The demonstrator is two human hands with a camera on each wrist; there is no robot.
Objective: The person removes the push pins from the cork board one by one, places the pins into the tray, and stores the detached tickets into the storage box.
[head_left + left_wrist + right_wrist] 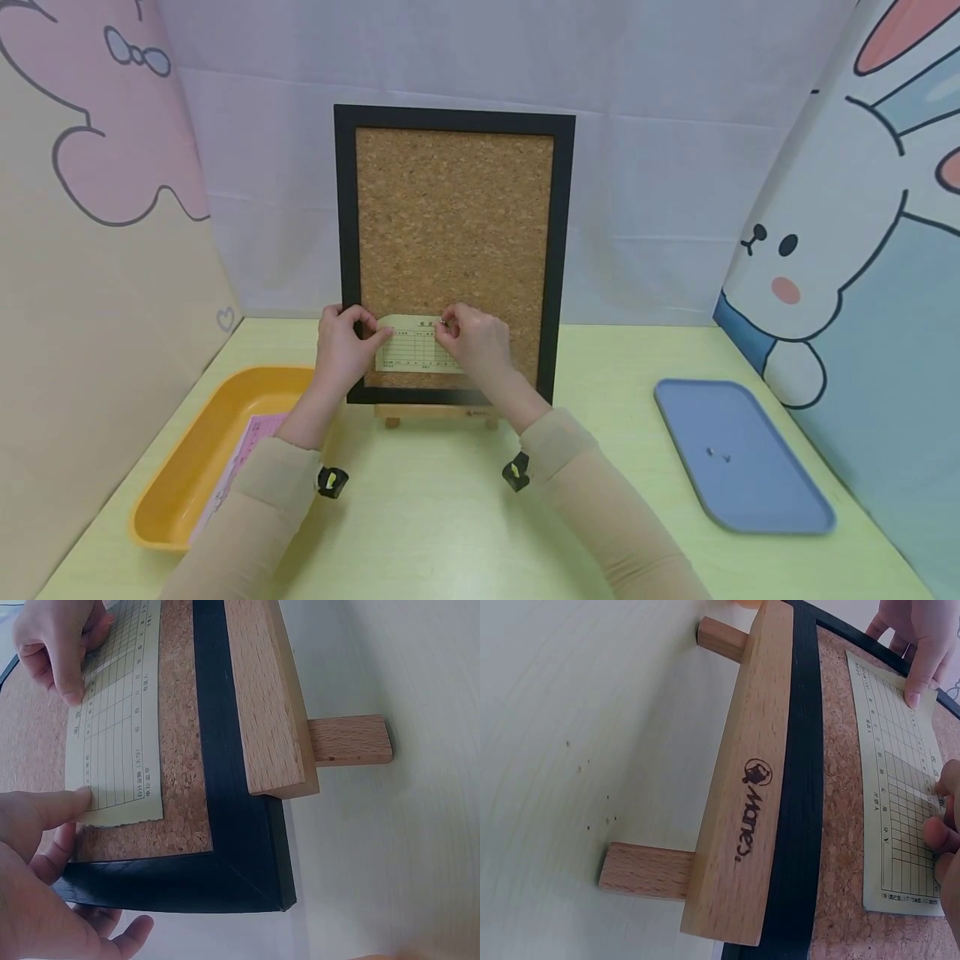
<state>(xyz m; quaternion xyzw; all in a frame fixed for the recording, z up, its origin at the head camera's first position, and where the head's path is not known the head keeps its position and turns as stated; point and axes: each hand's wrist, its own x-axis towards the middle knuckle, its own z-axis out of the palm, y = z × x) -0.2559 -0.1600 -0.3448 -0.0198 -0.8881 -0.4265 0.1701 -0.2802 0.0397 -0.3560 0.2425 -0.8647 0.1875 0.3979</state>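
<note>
A pale yellow receipt slip (408, 354) with a printed grid lies against the lower part of a black-framed cork board (457, 217). At the slip's left end, my left hand (342, 346) holds it with the thumb on its face. Other left fingers reach past the frame's edge in the left wrist view. Near the slip's top edge, my right hand (480, 337) pinches a small shiny pin (444, 322), mostly hidden by the fingertips. The right wrist view shows curled right fingers (941, 834) against the slip (881, 787).
The board leans upright on a wooden stand (438, 411). At left, a yellow tray (225, 387) contains pink printed paper (251, 442), partly behind my left forearm. A blue-grey tray (750, 492) at right carries a few small metallic pins (717, 454). Curtains and printed panels surround the table.
</note>
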